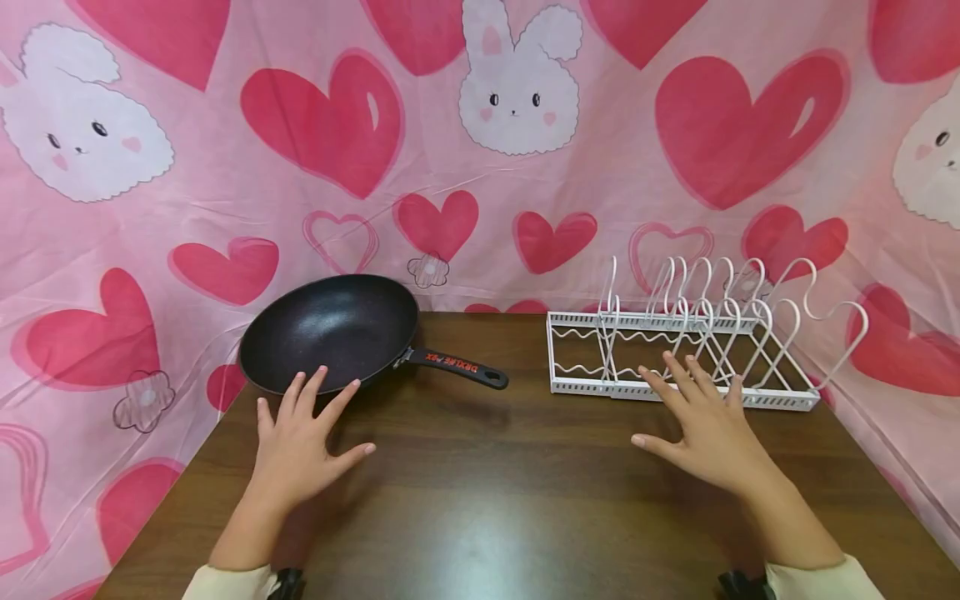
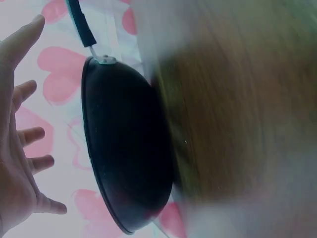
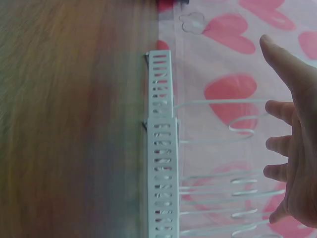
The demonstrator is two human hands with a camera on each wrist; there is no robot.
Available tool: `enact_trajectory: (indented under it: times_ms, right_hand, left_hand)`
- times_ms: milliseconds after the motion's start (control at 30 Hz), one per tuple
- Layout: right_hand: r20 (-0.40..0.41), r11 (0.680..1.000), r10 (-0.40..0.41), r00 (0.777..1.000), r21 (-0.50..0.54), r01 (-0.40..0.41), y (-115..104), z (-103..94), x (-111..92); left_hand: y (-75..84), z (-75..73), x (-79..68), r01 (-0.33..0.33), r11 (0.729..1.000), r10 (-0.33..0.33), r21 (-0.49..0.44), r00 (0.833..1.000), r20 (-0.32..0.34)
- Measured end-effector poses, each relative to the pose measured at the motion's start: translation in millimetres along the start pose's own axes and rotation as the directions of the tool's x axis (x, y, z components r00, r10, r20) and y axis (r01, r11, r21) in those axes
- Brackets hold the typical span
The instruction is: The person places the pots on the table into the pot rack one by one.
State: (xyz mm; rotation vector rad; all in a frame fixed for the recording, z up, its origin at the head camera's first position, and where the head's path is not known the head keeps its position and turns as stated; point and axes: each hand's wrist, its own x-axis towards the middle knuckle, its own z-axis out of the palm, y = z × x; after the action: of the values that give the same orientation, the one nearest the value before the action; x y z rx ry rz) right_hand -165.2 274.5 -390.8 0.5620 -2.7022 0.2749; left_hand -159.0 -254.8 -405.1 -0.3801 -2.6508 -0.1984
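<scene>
A black wok (image 1: 330,329) with one long handle (image 1: 457,367) sits at the back left of the table; orange-red lettering runs along the handle. My left hand (image 1: 300,442), fingers spread, hovers in front of its near rim and holds nothing. In the left wrist view the wok (image 2: 124,144) shows its dark outer side, apart from the fingers. At the back right stands a white wire rack (image 1: 686,392) with several upright curved dividers. My right hand (image 1: 708,433) is spread in the air before the rack, also holding nothing. The right wrist view shows the rack's slotted side rail (image 3: 163,163).
The brown wooden table (image 1: 480,492) stretches between and in front of both hands. Behind it hangs a pink cloth (image 1: 480,225) with hearts and rabbits, close behind the wok and the rack, and also along the left and right sides.
</scene>
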Motion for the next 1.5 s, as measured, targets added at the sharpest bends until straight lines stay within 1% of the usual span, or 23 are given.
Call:
enact_trajectory:
  times_ms: [100,267,467,700,833,967,1100,1200,1267,1333,1367,1433,1500]
  right_hand:
    - [-0.006,1.0,-0.024,1.0,0.019,0.025,-3.3,0.1,5.3]
    - [-0.035,0.991,-0.091,0.995,0.096,0.094,-7.9,0.8,14.6]
    - [-0.046,0.969,-0.165,0.985,0.18,0.171,-12.7,2.2,25.2]
    - [-0.016,0.953,-0.19,0.982,0.236,0.188,-23.2,3.0,34.8]
    - [-0.017,0.946,-0.203,0.979,0.255,0.201,-27.3,5.7,41.3]
    - [-0.02,0.931,-0.212,0.977,0.298,0.208,-31.8,8.6,48.0]
    - [-0.006,0.913,-0.227,0.974,0.346,0.215,-38.2,9.2,53.5]
    - [0.007,0.905,-0.247,0.969,0.359,0.228,-43.6,9.4,58.0]
    - [0.017,0.9,-0.259,0.966,0.366,0.235,-47.1,9.9,61.4]
    - [0.034,0.898,-0.264,0.964,0.372,0.233,-50.2,10.5,64.7]
    - [0.041,0.897,-0.266,0.963,0.377,0.232,-51.7,10.9,66.4]
    - [0.051,0.892,-0.271,0.961,0.389,0.231,-54.3,11.9,69.5]
    - [0.047,0.883,-0.279,0.959,0.405,0.237,-56.6,13.0,72.3]
  left_hand:
    - [3.9,1.6,2.3,-0.016,1.0,0.015,-0.015,0.999,-0.03]
    - [10.5,3.8,5.2,-0.052,0.996,0.045,-0.067,0.994,-0.097]
    - [18.5,7.7,8.5,-0.06,0.985,0.038,-0.162,0.99,-0.139]
    - [27.0,12.1,13.0,-0.059,0.97,0.019,-0.234,0.986,-0.167]
    - [31.2,14.2,17.2,-0.057,0.958,0.004,-0.28,0.983,-0.185]
    - [34.5,16.5,21.6,-0.063,0.946,-0.001,-0.317,0.98,-0.2]
    - [37.5,18.7,24.6,-0.046,0.94,-0.014,-0.337,0.985,-0.173]
    - [40.0,19.5,26.3,-0.006,0.935,-0.041,-0.354,0.991,-0.125]
    - [42.1,19.6,27.3,0.03,0.923,-0.068,-0.384,0.994,-0.086]
    - [44.2,19.6,28.6,0.067,0.902,-0.096,-0.426,0.994,-0.046]
    - [45.2,19.9,29.3,0.084,0.888,-0.108,-0.453,0.994,-0.028]
    - [47.1,20.7,30.9,0.114,0.85,-0.128,-0.514,0.992,0.009]
    - [48.9,22.0,32.5,0.143,0.807,-0.145,-0.573,0.989,0.044]
